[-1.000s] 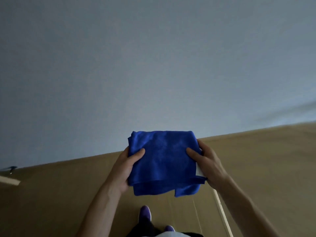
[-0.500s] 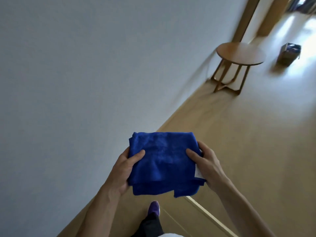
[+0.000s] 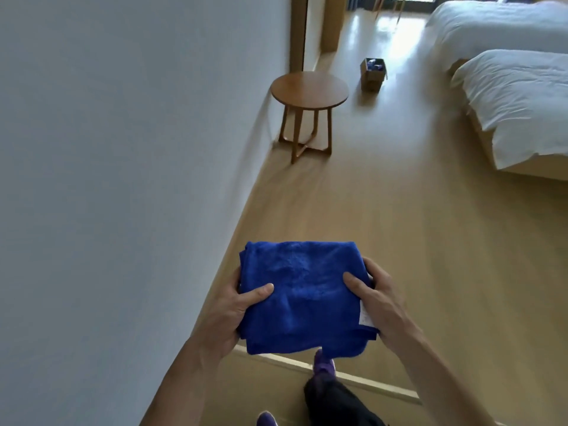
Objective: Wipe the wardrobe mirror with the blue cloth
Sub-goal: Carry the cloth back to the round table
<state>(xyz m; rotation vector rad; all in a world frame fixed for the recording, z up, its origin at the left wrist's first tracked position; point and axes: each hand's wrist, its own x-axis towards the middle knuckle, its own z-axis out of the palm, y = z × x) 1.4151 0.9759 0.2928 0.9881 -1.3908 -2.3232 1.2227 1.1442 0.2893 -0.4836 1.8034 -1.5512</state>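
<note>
A folded blue cloth [image 3: 302, 295] is held in front of me at waist height, above the wooden floor. My left hand [image 3: 232, 315] grips its left edge, thumb on top and fingers underneath. My right hand [image 3: 379, 299] grips the right edge the same way, beside a small white label on the cloth. No wardrobe mirror is in view.
A plain white wall [image 3: 123, 179] fills the left side. A round wooden side table [image 3: 309, 87] stands against it ahead. Two beds with white covers [image 3: 516, 96] are at the right, with a small brown box [image 3: 373, 72] on the floor. A pale threshold strip [image 3: 368, 382] crosses the floor by my feet.
My view has swung right from the bare wall into the room, bringing the side table, box and beds into sight. Both hands keep the same hold on the cloth.
</note>
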